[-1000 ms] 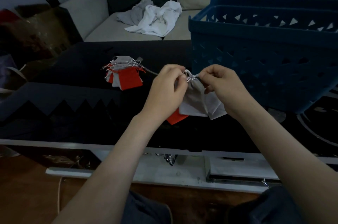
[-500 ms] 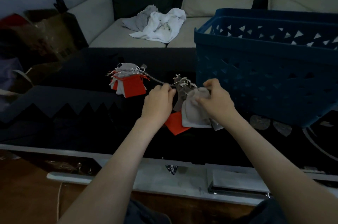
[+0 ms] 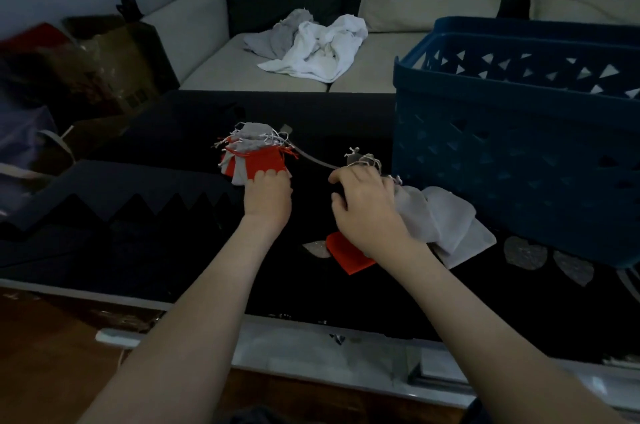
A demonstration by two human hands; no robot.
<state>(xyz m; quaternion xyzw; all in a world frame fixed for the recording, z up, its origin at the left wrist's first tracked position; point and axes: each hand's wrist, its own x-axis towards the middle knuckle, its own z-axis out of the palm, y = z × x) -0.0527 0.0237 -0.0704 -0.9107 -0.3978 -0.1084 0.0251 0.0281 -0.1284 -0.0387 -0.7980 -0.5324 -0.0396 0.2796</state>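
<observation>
Sorting small pouches, by the look of it. Nearest is a flat red fabric pouch (image 3: pixel 349 259) on the black table top (image 3: pixel 173 250), partly under the right wrist.

The right hand (image 3: pixel 363 212) sits on the loose pile of grey fabric drawstring pouches (image 3: pixel 450 226), fingers curled round the gathered necks. The cord ends (image 3: pixel 362 160) stick out at its 12 o'clock. The pile's long axis runs 11 to 4 o'clock, with the bottoms fanned toward 4.

The left hand (image 3: pixel 268 196) is at the right hand's 9 o'clock, apart from it. Its fingertips are on the near edge of the stack of red and grey fabric drawstring pouches (image 3: pixel 256 160); press or pinch, cannot tell.

The stack lies at 12 o'clock from the left hand and 10 o'clock from the right. Judgement: the left hand is nearer the stack and the right owns the pile, so the next pouch travels toward 10 o'clock.

The dark blue plastic lattice basket (image 3: pixel 502 146) is at the right hand's 2 o'clock, just beside the pile. Farthest, at 12, is a crumpled white cloth (image 3: pixel 322 52) on the pale sofa (image 3: pixel 221 70).
</observation>
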